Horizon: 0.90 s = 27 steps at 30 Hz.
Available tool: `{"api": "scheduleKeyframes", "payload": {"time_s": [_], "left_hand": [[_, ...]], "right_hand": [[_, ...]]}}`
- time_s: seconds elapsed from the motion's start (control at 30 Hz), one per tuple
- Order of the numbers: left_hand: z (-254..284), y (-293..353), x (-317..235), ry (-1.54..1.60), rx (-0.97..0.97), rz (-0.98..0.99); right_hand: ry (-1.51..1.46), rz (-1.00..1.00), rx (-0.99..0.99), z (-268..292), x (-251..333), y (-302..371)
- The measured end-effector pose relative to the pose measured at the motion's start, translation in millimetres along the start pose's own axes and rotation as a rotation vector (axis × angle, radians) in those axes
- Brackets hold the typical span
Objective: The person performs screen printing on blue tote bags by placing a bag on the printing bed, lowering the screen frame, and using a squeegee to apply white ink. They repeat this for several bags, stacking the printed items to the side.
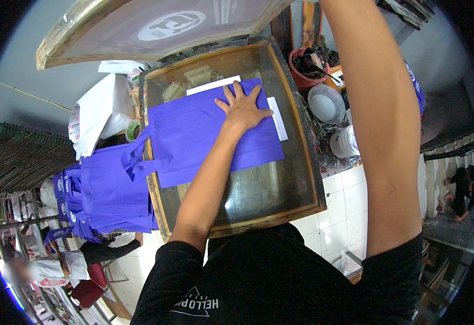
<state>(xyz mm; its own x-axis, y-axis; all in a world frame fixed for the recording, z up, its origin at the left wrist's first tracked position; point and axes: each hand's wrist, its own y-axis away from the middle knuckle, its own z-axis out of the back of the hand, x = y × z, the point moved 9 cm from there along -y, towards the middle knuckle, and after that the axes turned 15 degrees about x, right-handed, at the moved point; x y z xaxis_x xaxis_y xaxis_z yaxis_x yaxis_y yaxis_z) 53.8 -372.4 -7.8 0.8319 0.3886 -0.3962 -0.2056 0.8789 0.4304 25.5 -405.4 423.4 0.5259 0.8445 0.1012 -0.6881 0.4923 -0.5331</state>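
My left hand point(243, 110) lies flat with spread fingers on a purple fabric bag point(185, 138), near its upper right corner. The bag rests on a glass-topped, wood-edged printing table point(264, 197), its handles point(136, 160) hanging past the left edge. White guide strips lie along the bag's far side and its right side point(276, 120). Above the table a silk-screen frame point(120, 32) is tilted up, a round white design showing on its mesh. My right arm point(386, 124) reaches up past the top of the view; its hand is out of sight.
More purple bags point(112, 184) are piled left of the table, below white sheets point(104, 108). To the right stand a red bucket of tools point(304, 67), a round pale lid point(325, 103) and a white tub point(345, 142). A person point(66, 265) sits at lower left.
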Motion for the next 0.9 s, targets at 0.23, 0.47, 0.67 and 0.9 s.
{"api": "scheduleKeyframes", "payload": {"time_s": [0.23, 0.47, 0.67, 0.9], "left_hand": [[64, 62, -2, 0.566, -0.355, -0.438], [18, 248, 65, 1.351, -0.246, -0.490], [-108, 244, 104, 1.498, -0.042, -0.123], [-118, 242, 108, 1.495, -0.032, -0.049]], "right_hand": [[-0.224, -0.043, 0.220, -15, 10, 53], [-0.227, 0.050, 0.185, -81, 28, 214], [-0.357, 0.016, 0.462, -162, 32, 283], [-0.251, 0.128, 0.557, -192, 51, 303]]}}
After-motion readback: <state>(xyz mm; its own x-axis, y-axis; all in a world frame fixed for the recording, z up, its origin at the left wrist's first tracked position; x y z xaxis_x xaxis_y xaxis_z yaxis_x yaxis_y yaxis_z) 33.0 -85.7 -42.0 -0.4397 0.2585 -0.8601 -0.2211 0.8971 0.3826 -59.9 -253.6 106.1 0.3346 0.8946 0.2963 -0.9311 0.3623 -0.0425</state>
